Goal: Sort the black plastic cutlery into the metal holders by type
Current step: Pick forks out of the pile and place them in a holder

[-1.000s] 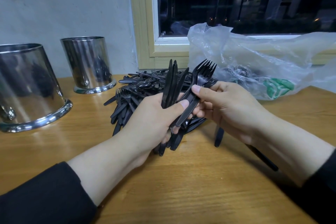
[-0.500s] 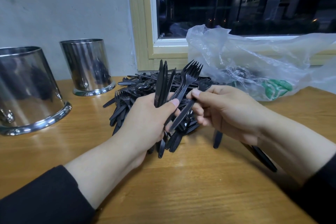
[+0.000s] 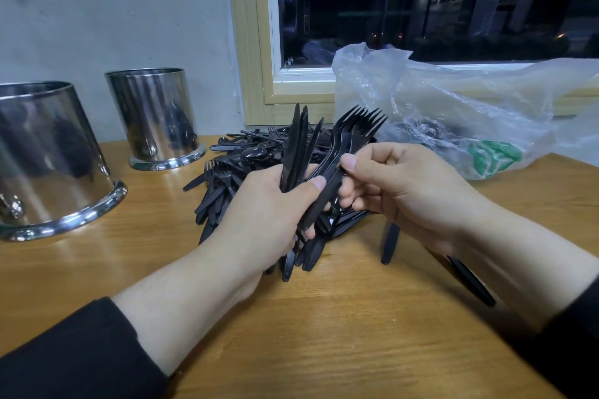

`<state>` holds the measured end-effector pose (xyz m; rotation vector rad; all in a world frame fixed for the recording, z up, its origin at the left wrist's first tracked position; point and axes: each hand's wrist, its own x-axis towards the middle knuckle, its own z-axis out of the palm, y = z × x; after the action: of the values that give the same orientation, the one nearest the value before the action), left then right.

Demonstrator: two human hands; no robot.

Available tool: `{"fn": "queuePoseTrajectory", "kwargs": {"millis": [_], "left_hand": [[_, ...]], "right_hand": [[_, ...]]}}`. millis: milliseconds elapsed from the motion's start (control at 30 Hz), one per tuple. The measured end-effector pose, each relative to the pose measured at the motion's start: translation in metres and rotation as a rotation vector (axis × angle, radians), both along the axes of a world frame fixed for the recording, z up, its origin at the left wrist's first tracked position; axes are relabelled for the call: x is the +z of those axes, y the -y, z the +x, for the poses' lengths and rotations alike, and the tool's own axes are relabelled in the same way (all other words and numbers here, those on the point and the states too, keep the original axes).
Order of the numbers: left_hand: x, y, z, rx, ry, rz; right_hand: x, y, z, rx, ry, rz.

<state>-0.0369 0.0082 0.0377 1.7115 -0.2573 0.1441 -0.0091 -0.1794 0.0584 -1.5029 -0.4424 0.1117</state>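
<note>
Over the wooden table (image 3: 324, 334), your right hand (image 3: 405, 191) kept pinching forks (image 3: 353, 136) into your left hand (image 3: 269, 204)'s gripped knives (image 3: 296, 146), none sorted yet.

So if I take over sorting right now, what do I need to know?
Left hand: grips a bunch of knives upright.
Right hand: pinches a few forks, tines up, next to that bunch.
The mixed cutlery pile lies on the table behind the hands.
Two metal holders stand at the left; what they hold can't be seen.
Left to do: drop each bunch in its own holder, then sort the pile.
</note>
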Motion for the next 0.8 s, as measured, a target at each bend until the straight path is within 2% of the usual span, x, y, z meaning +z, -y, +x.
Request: {"fn": "queuePoseTrajectory", "kwargs": {"millis": [167, 267, 400, 500, 800], "left_hand": [[0.002, 0.003, -0.004, -0.074, -0.025, 0.003], [0.001, 0.003, -0.004, -0.082, -0.044, 0.044], [0.002, 0.001, -0.003, -0.032, -0.043, 0.077], [0.001, -0.001, 0.0, -0.004, -0.042, 0.039], [-0.001, 0.002, -0.001, 0.001, -0.034, 0.066]], "right_hand": [[0.0, 0.0, 0.002, -0.073, -0.001, 0.01], [0.001, 0.001, 0.001, -0.099, 0.046, -0.071], [0.015, 0.024, 0.006, -0.367, 0.311, -0.462], [0.022, 0.053, 0.02, -0.521, 0.391, -0.546], [0.017, 0.085, 0.03, -0.333, 0.29, -1.133]]}}
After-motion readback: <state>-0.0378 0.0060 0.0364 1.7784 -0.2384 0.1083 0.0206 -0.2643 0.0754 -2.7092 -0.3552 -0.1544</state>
